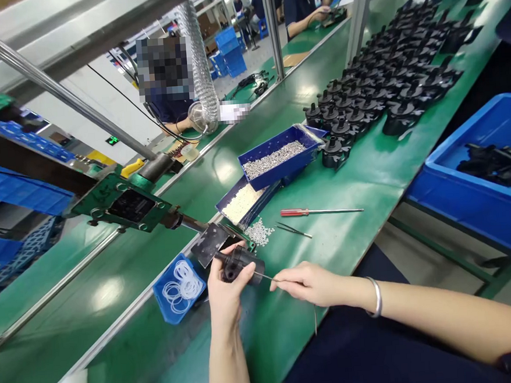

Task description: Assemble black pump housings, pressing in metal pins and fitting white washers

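Factory line, green bench: near its front edge the left hand is clenched round a black plastic part, right of a blue tray. The right hand pinches a thin pin, lying level, its tip at the part's right side

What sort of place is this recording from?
Probably a factory assembly line: a long green bench, rows of identical black parts, a screw bin, and co-workers seated further along.
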A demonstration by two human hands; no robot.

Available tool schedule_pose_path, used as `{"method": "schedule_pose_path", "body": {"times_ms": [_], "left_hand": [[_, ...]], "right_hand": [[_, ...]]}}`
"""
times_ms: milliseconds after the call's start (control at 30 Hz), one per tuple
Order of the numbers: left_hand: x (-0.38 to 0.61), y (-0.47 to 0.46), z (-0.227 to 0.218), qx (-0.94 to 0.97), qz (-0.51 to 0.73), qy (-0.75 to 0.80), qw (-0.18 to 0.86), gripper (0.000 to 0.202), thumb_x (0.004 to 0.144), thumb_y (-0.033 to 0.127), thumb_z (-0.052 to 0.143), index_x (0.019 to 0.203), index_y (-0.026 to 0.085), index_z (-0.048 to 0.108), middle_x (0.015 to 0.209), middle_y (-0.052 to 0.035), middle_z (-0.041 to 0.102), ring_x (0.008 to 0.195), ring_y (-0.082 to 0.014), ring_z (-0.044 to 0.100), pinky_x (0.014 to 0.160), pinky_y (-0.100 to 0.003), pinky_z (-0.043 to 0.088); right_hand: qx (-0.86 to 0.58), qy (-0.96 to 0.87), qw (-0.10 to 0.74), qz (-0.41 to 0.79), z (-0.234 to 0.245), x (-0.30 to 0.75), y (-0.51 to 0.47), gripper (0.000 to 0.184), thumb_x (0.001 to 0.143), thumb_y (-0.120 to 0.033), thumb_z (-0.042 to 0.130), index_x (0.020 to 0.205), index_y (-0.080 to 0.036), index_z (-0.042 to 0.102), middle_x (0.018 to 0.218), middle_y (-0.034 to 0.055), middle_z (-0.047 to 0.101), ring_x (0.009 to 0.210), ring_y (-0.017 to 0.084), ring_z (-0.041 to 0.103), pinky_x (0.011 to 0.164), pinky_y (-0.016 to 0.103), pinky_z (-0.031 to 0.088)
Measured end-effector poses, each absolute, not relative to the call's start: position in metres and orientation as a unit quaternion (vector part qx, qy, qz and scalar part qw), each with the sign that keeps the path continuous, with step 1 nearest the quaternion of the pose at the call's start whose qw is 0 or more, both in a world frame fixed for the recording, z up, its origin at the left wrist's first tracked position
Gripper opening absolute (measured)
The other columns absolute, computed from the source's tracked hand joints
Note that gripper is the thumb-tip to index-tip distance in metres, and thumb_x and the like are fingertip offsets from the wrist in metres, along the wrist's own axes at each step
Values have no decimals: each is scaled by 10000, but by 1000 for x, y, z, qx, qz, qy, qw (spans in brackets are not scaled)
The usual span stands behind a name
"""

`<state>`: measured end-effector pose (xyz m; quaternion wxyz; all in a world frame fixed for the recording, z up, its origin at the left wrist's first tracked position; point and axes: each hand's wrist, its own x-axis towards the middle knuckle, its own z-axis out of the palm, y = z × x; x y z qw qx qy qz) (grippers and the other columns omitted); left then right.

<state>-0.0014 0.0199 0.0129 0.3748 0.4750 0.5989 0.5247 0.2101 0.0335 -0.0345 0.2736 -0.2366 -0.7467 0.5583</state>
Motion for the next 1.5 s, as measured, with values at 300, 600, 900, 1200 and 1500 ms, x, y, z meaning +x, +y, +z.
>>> {"method": "schedule_pose_path", "body": {"times_ms": [300,600,900,1200,1500], "left_hand": [[15,20,-2,348,512,518,590,633,703,333,861,1237,197,549,1088,-131,731,1093,-314,683,934,-421,547],[19,21,-7,370,515,513,579,650,695,329,866,1256,186,570,1140,-137,714,1122,-316,667,944,-412,544],[16,21,-10,389,513,527,555,676,664,375,885,1241,190,585,1162,-142,709,1069,-311,690,924,-402,554],[8,15,7,464,508,575,443,633,686,298,879,1233,214,573,1212,-111,688,1083,-258,675,907,-339,552],[16,6,46,684,480,535,122,541,679,208,868,1151,234,606,1210,-84,639,1207,-298,597,1076,-479,442]], "right_hand": [[-265,-475,142,827,25,230,19,223,957,-290,460,1036,-146,612,436,-86,524,298,67,476,376,146,308],[-285,-471,142,823,29,238,15,219,930,-226,447,1039,-138,615,413,-95,514,282,68,473,374,138,335],[-306,-496,139,801,34,240,20,254,949,-251,451,1046,-122,646,419,-97,480,284,54,436,390,142,327],[-281,-649,145,692,7,236,23,370,1009,-349,405,1153,-137,672,494,-66,512,374,65,480,494,177,419],[-184,-874,283,350,-44,210,47,359,1041,-250,329,1173,-120,636,844,94,696,727,164,615,693,280,463]]}}
